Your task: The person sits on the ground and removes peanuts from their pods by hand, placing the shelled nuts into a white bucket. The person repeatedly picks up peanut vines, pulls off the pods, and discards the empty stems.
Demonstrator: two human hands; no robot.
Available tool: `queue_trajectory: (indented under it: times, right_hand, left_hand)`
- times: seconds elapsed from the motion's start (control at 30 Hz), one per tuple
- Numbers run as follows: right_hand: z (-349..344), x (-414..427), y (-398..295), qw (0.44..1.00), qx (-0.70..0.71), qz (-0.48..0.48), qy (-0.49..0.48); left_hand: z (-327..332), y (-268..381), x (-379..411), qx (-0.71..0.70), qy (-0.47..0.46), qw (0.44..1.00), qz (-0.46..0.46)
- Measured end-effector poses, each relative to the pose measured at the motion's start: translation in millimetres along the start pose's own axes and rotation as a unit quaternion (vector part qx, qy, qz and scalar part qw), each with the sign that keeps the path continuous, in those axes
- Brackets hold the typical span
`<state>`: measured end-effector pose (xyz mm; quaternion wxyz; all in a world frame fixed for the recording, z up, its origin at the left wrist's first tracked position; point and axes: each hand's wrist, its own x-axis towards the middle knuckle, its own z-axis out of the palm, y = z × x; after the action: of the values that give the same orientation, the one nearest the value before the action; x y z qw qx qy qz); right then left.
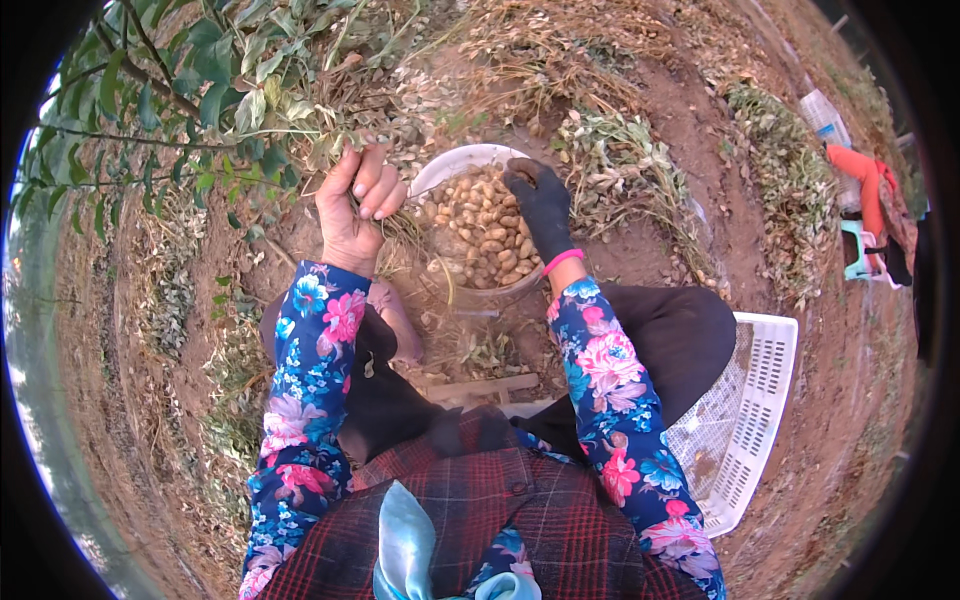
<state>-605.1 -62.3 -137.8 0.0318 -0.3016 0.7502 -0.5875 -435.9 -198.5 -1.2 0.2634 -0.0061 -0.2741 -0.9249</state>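
My bare left hand (360, 191) is closed around the stems of an uprooted peanut plant (330, 142), whose leaves spread up and to the left of the fist. In front of me on the soil, a pale round basin (439, 171) holds a heap of unshelled peanuts (487, 225). My right hand (538, 199), in a dark glove with a pink band at the wrist, is over the basin's right side. Its fingers are curled, and whether anything is between them cannot be made out.
A white slatted plastic crate (757, 420) sits beside my right leg. Pulled plants (622, 165) lie in rows on the soil. Leafy tree branches (172, 97) reach in at upper left. At far right, another person's orange-red sleeve or trouser leg (862, 180) shows near a small stool (855, 251).
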Motion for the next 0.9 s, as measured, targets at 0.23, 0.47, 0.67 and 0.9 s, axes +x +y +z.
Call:
queue_trajectory:
  times: [0.23, 0.47, 0.67, 0.9]
  right_hand:
    - [6.9, -34.5, -73.9, 0.85, 0.474, 0.122, -0.195]
    - [14.7, -79.4, -77.0, 0.937, 0.235, -0.12, -0.228]
    - [35.5, -97.0, -40.1, 0.887, 0.33, -0.106, -0.306]
    - [18.2, -75.7, -77.2, 0.697, 0.636, 0.19, -0.272]
  left_hand:
    - [-3.1, 3.8, 4.3, -0.073, -0.097, 0.993, 0.005]
    - [-0.6, -6.2, 12.7, -0.103, -0.104, 0.989, -0.025]
    - [-0.7, -7.7, 10.4, -0.088, -0.093, 0.991, -0.024]
    - [-0.8, -15.5, 16.5, -0.067, -0.095, 0.993, 0.01]
